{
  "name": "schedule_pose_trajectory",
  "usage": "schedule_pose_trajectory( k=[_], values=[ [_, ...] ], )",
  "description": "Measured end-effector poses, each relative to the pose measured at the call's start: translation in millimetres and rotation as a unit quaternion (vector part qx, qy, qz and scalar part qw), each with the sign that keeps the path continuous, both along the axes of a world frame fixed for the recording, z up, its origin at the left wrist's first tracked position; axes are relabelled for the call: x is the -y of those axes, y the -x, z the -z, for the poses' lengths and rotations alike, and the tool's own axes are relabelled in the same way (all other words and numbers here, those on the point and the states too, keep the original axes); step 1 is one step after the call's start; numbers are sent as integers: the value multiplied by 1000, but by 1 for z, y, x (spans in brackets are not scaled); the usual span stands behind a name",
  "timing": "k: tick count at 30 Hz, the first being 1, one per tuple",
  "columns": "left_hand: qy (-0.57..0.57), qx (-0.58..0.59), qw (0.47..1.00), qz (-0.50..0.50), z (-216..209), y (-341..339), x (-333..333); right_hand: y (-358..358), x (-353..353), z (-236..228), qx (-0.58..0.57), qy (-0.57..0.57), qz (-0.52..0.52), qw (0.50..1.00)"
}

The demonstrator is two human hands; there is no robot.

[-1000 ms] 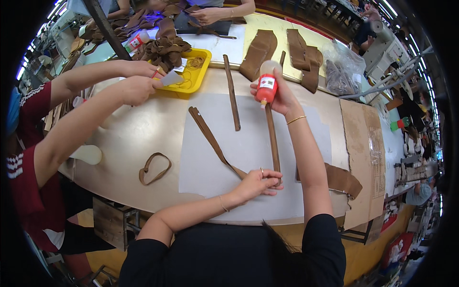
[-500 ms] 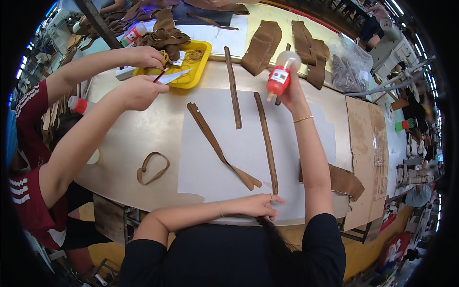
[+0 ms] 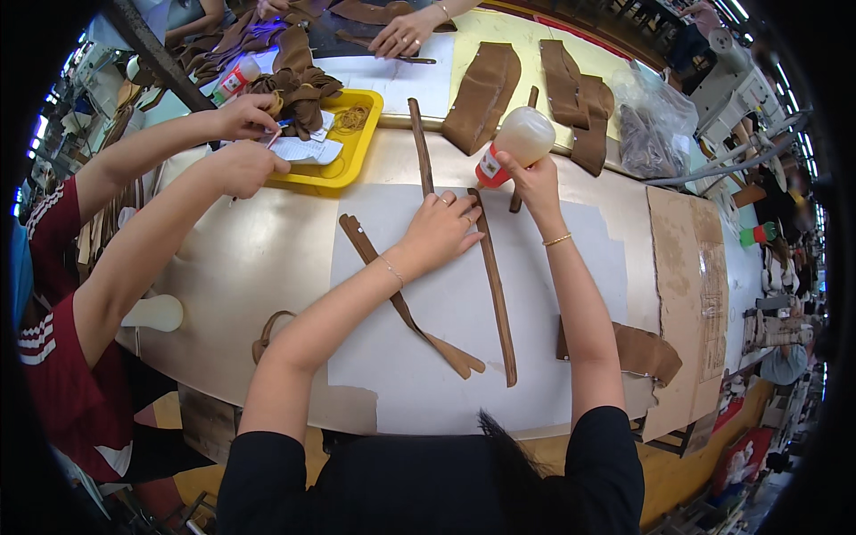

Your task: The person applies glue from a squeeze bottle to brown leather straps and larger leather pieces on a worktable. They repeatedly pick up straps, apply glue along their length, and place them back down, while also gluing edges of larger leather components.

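My right hand (image 3: 538,189) grips a squeeze bottle (image 3: 524,138) with a whitish body and a red label. The bottle is tilted, its tip pointing down and left close to the far end of a long brown strip (image 3: 497,299). My left hand (image 3: 441,230) lies with its fingers stretched out, the fingertips at that strip's far end. It partly covers the near end of a second brown strip (image 3: 420,147). Left of the long strip, a folded brown strap (image 3: 406,303) lies on a white sheet (image 3: 553,357). Another narrow strip (image 3: 516,201) passes behind the bottle.
On the left, a co-worker's hands (image 3: 245,168) hold papers (image 3: 308,152) over a yellow tray (image 3: 373,125). Another person's hand (image 3: 407,34) rests at the far side. Brown curved pieces (image 3: 486,89), a plastic bag (image 3: 651,134) and cardboard (image 3: 673,267) surround the sheet.
My left hand has moved from the near edge out to the strip's far end. My right hand has tilted the bottle toward it. Another person's hand now shows at the far side.
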State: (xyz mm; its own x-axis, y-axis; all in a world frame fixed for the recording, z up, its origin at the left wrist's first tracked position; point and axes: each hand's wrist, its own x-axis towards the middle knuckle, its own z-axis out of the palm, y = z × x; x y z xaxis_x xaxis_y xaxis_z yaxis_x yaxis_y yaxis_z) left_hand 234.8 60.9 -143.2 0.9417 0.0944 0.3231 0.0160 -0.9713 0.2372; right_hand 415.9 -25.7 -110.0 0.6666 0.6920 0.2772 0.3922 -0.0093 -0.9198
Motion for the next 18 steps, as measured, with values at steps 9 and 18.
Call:
schedule_pose_trajectory(
  k=[9,18],
  values=[
    [-38,21,999,-20,9,-6,1,5,-16,4,72,36,-8,997],
    [-25,31,999,-18,11,-6,-2,10,-18,0,115,58,-49,990]
  ],
)
